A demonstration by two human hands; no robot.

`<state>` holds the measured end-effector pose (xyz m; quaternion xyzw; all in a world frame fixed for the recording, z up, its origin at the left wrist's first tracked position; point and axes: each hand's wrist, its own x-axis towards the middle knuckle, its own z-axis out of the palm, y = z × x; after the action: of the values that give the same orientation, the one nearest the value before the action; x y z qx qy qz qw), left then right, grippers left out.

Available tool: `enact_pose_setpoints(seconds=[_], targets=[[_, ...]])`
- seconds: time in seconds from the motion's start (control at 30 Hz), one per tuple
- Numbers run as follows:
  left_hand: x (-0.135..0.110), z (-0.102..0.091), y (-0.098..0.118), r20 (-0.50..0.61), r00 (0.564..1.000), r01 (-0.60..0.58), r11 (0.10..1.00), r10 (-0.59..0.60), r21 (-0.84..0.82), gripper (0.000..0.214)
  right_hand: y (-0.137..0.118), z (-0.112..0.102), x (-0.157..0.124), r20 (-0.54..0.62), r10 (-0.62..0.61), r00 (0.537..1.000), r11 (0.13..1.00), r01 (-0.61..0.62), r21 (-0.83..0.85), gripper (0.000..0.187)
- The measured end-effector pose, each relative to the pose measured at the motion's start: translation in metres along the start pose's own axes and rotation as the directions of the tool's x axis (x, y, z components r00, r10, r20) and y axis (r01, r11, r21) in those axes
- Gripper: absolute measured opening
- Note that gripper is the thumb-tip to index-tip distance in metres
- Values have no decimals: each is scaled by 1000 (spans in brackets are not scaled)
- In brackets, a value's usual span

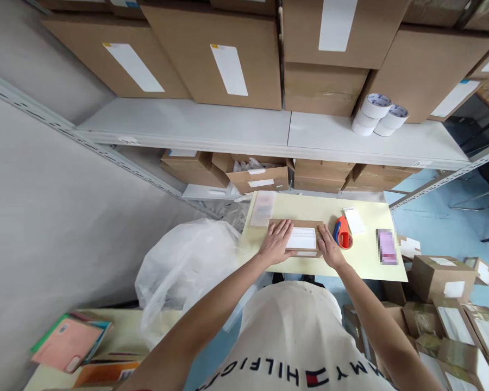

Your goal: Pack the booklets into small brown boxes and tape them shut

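A small flat cardboard box (300, 224) with a white label (302, 238) on top lies on the pale yellow table (367, 258). My left hand (276, 240) lies flat on the box's left end, fingers stretched out. My right hand (329, 248) presses flat on its right end, fingers together. An orange and blue tape dispenser (343, 233) stands just right of my right hand.
A clear bag (263, 208) and a stack of white labels (354, 220) lie on the table. Grey shelves (244, 127) behind hold large cartons and tape rolls (378, 114). Several small sealed boxes (444, 307) pile at the right, a big plastic bag (187, 266) at the left.
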<state>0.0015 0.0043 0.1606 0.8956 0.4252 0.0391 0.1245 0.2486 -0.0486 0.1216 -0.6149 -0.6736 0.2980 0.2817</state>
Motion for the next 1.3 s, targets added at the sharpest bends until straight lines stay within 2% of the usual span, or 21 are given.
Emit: enact_pose_setpoints(seconds=[0.1, 0.17, 0.4, 0.7, 0.83, 0.93, 1.0, 1.07, 1.2, 1.3], targets=[[-10, 4, 7, -29, 1000, 6, 1000, -7, -26, 91, 2, 9, -15, -39, 13, 999, 1000, -13, 13, 56], [-8, 3, 7, -34, 999, 16, 999, -17, -40, 90, 4, 10, -13, -45, 25, 999, 999, -24, 28, 56], [39, 0, -18, 79, 996, 38, 998, -34, -46, 90, 11, 1, 40, -28, 86, 996, 996, -85, 40, 59], [43, 15, -28, 135, 991, 2, 998, 6, -56, 90, 23, 6, 48, -72, 69, 995, 995, -64, 72, 50], [52, 14, -32, 134, 991, 22, 999, -16, -39, 91, 22, 1, 63, -97, 51, 994, 996, -44, 74, 49], [58, 15, -35, 113, 992, 63, 998, -62, -2, 95, 18, 0, 73, -55, 14, 998, 997, -9, 79, 45], [56, 19, -34, 108, 991, 83, 996, -85, 22, 97, 15, 2, 68, -12, 9, 1000, 996, -8, 91, 43], [48, 24, -28, 114, 990, 81, 996, -84, 27, 99, 10, 7, 53, 5, 30, 1000, 994, -31, 106, 42], [23, 38, -1, 119, 990, 79, 997, -78, -5, 97, 2, 15, 8, -50, 95, 994, 989, -88, 118, 42], [11, 44, 20, 104, 989, 107, 993, -103, -39, 96, 9, 9, -9, -109, 174, 979, 977, -158, 145, 43]])
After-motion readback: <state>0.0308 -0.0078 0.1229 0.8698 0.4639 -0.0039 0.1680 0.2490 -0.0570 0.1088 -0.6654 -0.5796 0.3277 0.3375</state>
